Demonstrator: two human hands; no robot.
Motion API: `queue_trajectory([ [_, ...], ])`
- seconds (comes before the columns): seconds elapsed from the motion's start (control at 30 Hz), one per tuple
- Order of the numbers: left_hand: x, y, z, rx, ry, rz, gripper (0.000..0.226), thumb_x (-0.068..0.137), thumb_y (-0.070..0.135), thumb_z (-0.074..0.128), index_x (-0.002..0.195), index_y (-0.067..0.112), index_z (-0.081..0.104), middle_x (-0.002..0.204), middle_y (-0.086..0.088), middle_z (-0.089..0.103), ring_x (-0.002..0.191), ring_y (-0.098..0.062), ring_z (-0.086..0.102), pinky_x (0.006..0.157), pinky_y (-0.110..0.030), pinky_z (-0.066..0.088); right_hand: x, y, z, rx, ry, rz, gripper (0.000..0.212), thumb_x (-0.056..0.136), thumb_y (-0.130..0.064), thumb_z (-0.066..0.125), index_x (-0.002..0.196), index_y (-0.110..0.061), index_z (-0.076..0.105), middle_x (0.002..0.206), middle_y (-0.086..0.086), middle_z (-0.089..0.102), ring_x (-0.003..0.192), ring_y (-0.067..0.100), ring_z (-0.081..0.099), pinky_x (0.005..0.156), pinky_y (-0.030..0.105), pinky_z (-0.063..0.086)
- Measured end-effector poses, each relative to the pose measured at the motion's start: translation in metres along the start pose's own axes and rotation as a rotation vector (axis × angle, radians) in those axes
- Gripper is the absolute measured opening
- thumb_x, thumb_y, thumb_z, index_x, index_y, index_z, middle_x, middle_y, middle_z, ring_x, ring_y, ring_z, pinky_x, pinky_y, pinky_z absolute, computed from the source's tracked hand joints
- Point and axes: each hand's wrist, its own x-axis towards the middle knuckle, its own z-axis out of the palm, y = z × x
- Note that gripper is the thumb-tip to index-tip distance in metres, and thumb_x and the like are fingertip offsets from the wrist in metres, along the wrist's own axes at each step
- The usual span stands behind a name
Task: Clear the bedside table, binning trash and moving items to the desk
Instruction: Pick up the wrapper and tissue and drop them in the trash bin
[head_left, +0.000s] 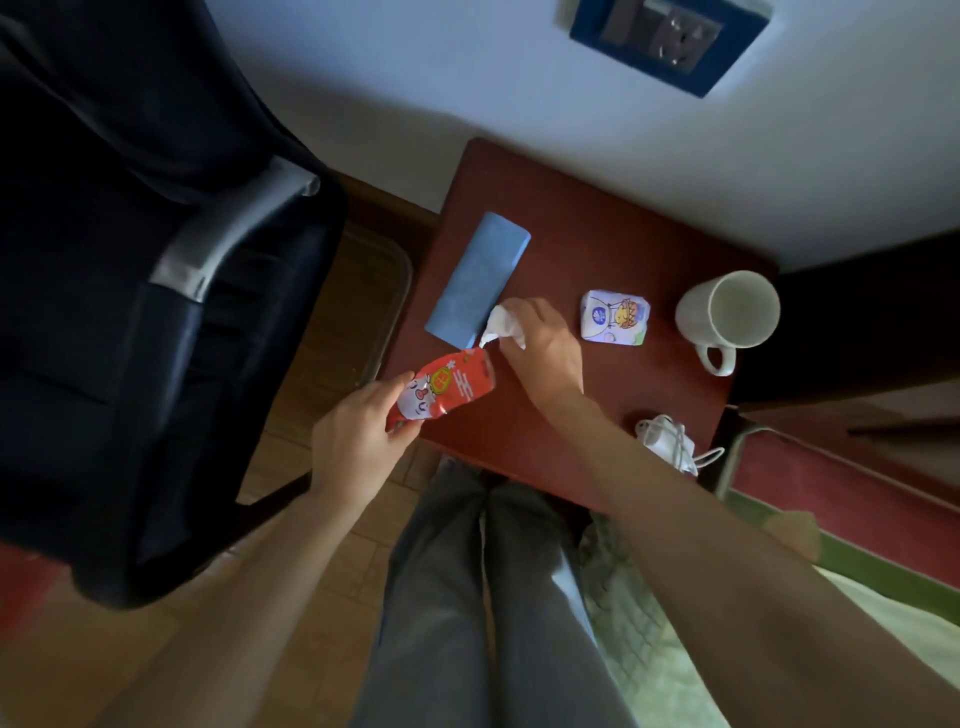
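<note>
A dark red bedside table (571, 218) stands against the wall. My left hand (358, 431) pinches a red snack wrapper (441, 387) at the table's near left corner. My right hand (540, 343) grips a crumpled white tissue (501, 325) just above the table, beside a blue case (475, 280). Further right lie a small printed tissue pack (615, 317) and a white mug (727, 314). A white charger with its cable (667, 441) sits at the table's near right edge.
A black office chair (156, 312) with a grey armrest fills the left. A clear bin rim (395, 291) shows between chair and table. A bed (779, 597) lies to the right. My legs in grey trousers stand before the table. A wall socket (670, 36) is above.
</note>
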Motion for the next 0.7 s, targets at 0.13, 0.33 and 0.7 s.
queue_trajectory([
  [0.13, 0.005, 0.010, -0.031, -0.052, -0.039, -0.044, 0.049, 0.073, 0.035, 0.077, 0.115, 0.015, 0.065, 0.100, -0.001, 0.073, 0.084, -0.019, 0.070, 0.059, -0.019, 0.042, -0.016, -0.012, -0.037, 0.102, 0.072, 0.082, 0.039, 0.076, -0.015, 0.069, 0.114, -0.017, 0.063, 0.109, 0.000, 0.062, 0.093, 0.021, 0.061, 0.070, 0.033, 0.050],
  [0.33, 0.014, 0.058, -0.100, -0.153, -0.186, -0.046, 0.044, 0.074, 0.042, 0.073, 0.115, 0.031, 0.063, 0.104, 0.006, 0.072, 0.094, -0.019, 0.068, 0.069, -0.035, 0.055, -0.090, -0.051, -0.133, 0.180, 0.252, 0.175, 0.040, 0.075, -0.018, 0.076, 0.113, -0.014, 0.065, 0.107, 0.001, 0.066, 0.094, 0.015, 0.060, 0.076, 0.024, 0.044],
  [0.7, 0.007, 0.188, -0.163, -0.056, -0.320, 0.427, 0.050, 0.078, 0.042, 0.071, 0.124, 0.025, 0.059, 0.113, -0.002, 0.068, 0.100, -0.022, 0.064, 0.071, -0.033, 0.051, -0.263, -0.077, -0.220, 0.360, 0.711, 0.645, 0.039, 0.077, -0.015, 0.074, 0.114, -0.021, 0.063, 0.106, -0.008, 0.063, 0.092, 0.004, 0.055, 0.080, 0.014, 0.042],
])
